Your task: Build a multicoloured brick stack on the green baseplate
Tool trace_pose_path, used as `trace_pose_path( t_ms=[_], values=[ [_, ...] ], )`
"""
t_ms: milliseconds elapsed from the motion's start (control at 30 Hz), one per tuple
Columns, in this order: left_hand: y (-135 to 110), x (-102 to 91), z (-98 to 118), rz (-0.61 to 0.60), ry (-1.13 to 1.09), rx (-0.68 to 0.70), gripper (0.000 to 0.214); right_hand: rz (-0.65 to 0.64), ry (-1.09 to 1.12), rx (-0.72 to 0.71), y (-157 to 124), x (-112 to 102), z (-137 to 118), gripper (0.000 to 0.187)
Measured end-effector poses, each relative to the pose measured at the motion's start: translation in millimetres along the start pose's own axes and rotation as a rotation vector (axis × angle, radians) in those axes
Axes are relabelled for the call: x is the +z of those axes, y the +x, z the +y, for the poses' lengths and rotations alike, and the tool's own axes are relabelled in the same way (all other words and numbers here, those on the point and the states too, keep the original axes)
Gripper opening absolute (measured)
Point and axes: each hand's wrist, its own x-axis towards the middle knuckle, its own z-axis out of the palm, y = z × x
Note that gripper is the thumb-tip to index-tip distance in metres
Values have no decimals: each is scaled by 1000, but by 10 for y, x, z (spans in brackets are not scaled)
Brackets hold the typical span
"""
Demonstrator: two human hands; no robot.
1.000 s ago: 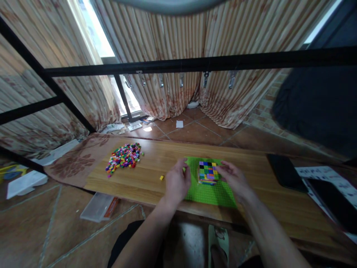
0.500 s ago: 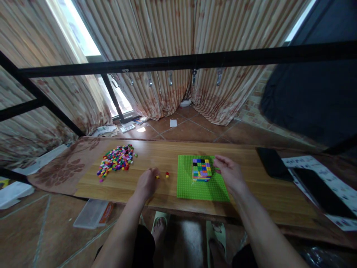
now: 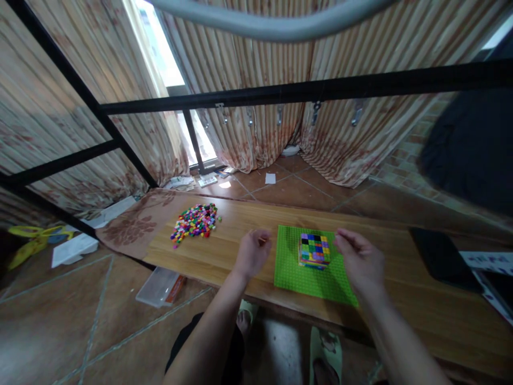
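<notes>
A green baseplate lies on the wooden table, and on it stands a small block built of many-coloured bricks. My left hand hovers just left of the baseplate, fingers curled into a pinch; whatever it holds is too small to make out. To the right of the block is my right hand, its fingers bent and close together, apart from the block. A heap of loose coloured bricks lies further left on the table.
A black tablet and papers lie at the table's right end. A patterned cloth covers the left end. A black metal frame bar crosses in front. On the floor sit a clear plastic box and yellow scissors.
My left hand went left to the loose bricks near the table's middle, then came back beside the baseplate. The two small bricks seen there are no longer visible. My right hand stayed by the block.
</notes>
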Motion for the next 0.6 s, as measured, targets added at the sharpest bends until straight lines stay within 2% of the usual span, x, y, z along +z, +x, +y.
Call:
trace_pose_path(
  t_ms=[67,167,300,433,600],
  values=[
    [-43,116,93,-80,-283,-27,10,-16,-61,-136,-79,13,-88,30],
    [-122,249,235,-195,-640,-102,11,-128,-106,-332,-200,28,-202,24],
    [-192,356,373,-330,-951,-189,19,-299,-148,-466,-291,37,-263,20],
    [-209,416,432,-404,-1063,-258,28,-396,-177,-493,-295,25,-255,22],
    [-191,438,434,-396,-1040,-261,33,-408,-152,-485,-278,9,-232,23]
  ],
)
